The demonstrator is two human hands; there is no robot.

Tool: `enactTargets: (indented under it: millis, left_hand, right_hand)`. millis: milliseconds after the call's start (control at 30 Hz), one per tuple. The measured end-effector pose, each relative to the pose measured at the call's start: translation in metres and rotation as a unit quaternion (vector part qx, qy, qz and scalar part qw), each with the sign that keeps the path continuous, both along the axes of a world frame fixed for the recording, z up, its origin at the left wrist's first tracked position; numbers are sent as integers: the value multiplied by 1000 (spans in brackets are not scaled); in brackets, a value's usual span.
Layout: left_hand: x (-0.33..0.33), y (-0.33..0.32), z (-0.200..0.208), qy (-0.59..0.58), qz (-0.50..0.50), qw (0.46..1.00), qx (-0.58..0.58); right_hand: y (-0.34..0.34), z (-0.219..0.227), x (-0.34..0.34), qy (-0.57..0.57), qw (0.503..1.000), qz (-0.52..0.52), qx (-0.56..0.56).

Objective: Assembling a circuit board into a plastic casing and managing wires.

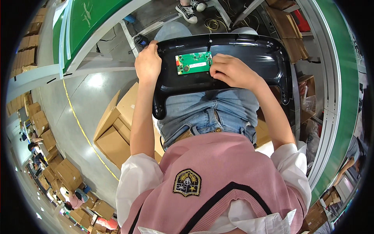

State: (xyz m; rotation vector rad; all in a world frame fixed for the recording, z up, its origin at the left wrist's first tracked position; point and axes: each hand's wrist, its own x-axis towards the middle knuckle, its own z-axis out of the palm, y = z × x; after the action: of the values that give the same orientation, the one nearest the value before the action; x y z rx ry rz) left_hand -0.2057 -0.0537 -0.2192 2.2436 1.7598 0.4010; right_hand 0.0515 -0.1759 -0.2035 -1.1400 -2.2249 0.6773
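Observation:
A black plastic shell (249, 50), glossy and wide with a downward arm at each end, lies across my lap. Near its upper left corner, my left hand (149, 64) is closed over the rim. Inside the shell is a green circuit board (194, 65) with a white label, a red part on its left edge and a small round component. My right hand (233, 71) has its fingers curled together at the board's right edge, thumb below. The fingertips cover that edge, so the exact grip is partly hidden.
Green-topped benches with metal frames stand at the upper left (93, 19) and right (343, 101). An open cardboard box (113, 136) is beside me on the left. Yellow cable (213, 25) and a person's sneakers (187, 12) are beyond the shell. Stacked cartons and people appear farther left.

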Motion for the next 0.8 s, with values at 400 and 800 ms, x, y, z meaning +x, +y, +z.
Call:
enactTargets:
  millis: [400,800]
  left_hand:
    - [2,1,1,2,0,1000,0]
    - [-16,8,-2,-61,-98,992,-47]
  right_hand:
    - [-17,-24,-47,-57,967,-246,32]
    - [-15,-3,-39,-213,971,-101,-38]
